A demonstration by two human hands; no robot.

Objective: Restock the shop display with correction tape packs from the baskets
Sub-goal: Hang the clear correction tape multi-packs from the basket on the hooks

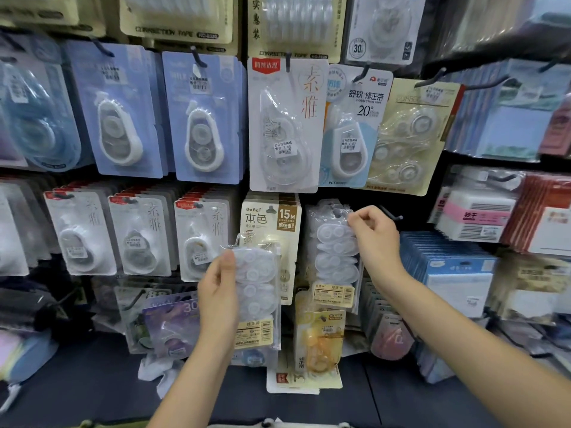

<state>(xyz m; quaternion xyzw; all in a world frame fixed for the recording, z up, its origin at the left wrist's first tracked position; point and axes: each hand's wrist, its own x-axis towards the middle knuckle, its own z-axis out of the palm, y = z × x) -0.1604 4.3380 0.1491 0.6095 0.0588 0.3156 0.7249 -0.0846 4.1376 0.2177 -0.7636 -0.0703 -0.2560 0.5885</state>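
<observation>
Head: left hand [217, 285] grips clear tape pack [258, 291]; right hand [375, 239] pinches hung pack [335, 248] at peg.

Our left hand [217, 284] covered the left edge of the clear correction tape pack [258, 291] in its grip, and that pack hid the lower half of the BoBo card [272, 217] behind. Our right hand [372, 234] covered the top corner of the hanging clear pack [335, 257], so we could not tell whether it sat on the peg [391, 216]. The price stickers [282, 149] were too small to read. The top row of packs [182, 17] was cropped and blurred.
</observation>
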